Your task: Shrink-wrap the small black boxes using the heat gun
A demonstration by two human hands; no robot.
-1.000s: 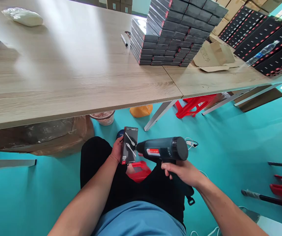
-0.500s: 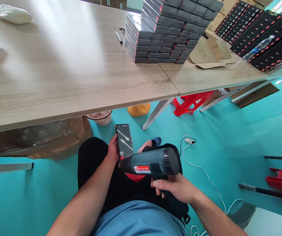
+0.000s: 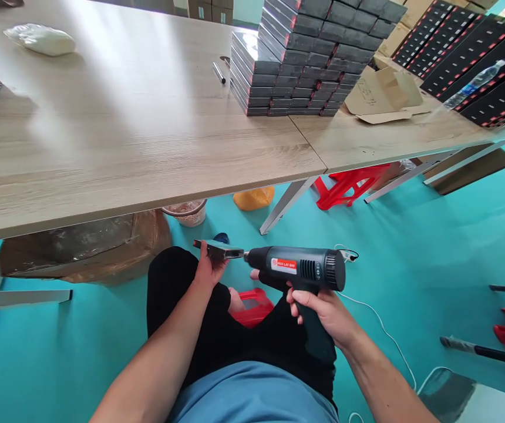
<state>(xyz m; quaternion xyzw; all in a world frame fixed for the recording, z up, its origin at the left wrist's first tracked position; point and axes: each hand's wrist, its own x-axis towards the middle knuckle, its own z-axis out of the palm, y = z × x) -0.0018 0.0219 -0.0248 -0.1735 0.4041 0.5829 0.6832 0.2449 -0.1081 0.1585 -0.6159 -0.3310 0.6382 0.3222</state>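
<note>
Where the right hand (image 3: 318, 305) carries a heat gun (image 3: 296, 267), dark teal with a red label (image 3: 284, 266), the item lying off to its left and slightly farther from the body is one slim black box (image 3: 222, 251), seen nearly edge-on. Long axis of box: appears to run crosswise, dipping a little to the right, roughly in line with the barrel; right end just beside the nozzle (image 3: 247, 257), contact or narrow gap not tellable. Nearer hand: the left hand (image 3: 209, 271), directly beneath the box, grip clamped on it, some digits up at the left part, others under the right part, exact placement partly hidden. Left forearm (image 3: 160, 335): reaching forward over the thigh (image 3: 167, 282) in black cloth. Right hand: well apart from the box, grip wrapped round the upper part of the pistol handle (image 3: 318, 338), barrel level and pointing left; trigger state not visible. Right forearm (image 3: 376, 364): entering from the lower right. Location of box: in the air above floor level, on the near side of the wood-grain surface (image 3: 115, 147), which bears a stack of dark boxes (image 3: 300, 76).
</note>
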